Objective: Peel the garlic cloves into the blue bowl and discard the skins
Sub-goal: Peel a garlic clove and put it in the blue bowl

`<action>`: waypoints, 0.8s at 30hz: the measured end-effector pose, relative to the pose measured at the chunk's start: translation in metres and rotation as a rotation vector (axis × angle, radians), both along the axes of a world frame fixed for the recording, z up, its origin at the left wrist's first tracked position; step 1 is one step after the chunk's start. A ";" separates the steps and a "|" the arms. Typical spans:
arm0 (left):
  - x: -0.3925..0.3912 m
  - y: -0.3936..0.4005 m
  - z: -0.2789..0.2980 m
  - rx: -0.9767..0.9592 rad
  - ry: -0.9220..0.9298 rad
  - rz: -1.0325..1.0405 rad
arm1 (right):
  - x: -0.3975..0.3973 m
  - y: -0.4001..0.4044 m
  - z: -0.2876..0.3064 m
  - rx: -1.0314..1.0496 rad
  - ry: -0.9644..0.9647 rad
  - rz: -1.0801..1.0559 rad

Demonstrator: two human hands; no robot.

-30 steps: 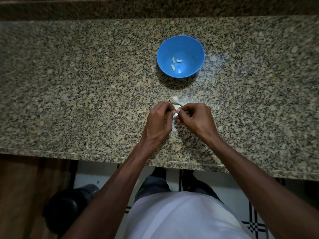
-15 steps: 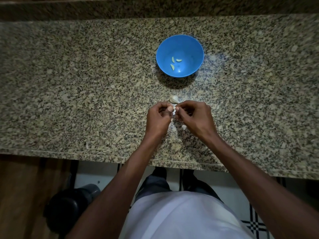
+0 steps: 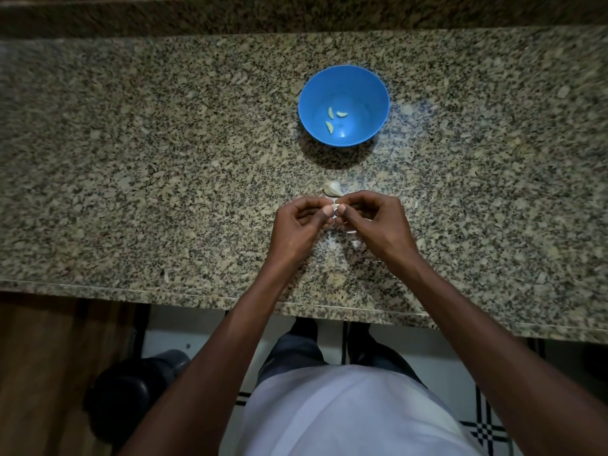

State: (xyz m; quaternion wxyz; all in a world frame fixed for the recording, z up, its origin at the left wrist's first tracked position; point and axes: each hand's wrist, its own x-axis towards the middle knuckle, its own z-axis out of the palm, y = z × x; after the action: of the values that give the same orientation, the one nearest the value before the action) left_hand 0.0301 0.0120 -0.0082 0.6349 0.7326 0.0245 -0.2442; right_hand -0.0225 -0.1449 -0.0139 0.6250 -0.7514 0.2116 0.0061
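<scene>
A blue bowl [image 3: 375, 93] stands on the granite counter [image 3: 131, 159], with three peeled garlic cloves [image 3: 330, 126] lying in its bottom. Nearer to me, my left hand [image 3: 296, 227] and my right hand [image 3: 378, 225] meet thumb to thumb and pinch one small white garlic clove [image 3: 336, 210] between their fingertips. Most of that clove is hidden by my fingers. Just beyond my hands a garlic piece still in its skin [image 3: 332, 188] lies on the counter.
Thin white skin scraps [image 3: 355, 241] lie on the counter under and right of my hands, one more skin scrap [image 3: 415, 205] farther right. The counter's front edge [image 3: 197, 296] runs below my wrists. A dark round bin [image 3: 131, 393] stands on the floor at lower left.
Both hands stay together on the clove, shifting only slightly; the fingertips have worked at its skin. The bowl and the garlic piece have not moved.
</scene>
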 end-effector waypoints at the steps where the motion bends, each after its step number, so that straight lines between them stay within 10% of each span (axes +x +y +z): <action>1: 0.000 0.001 0.000 0.003 0.002 -0.009 | 0.000 0.000 0.000 0.002 0.000 0.002; 24: 0.000 0.004 -0.006 -0.247 0.382 0.035 | -0.007 -0.001 -0.002 -0.076 -0.009 0.013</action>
State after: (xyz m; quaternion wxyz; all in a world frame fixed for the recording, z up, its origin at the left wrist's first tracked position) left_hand 0.0305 0.0163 -0.0145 0.7079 0.5891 0.1266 -0.3685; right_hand -0.0294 -0.1459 -0.0161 0.5968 -0.7761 0.2038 -0.0014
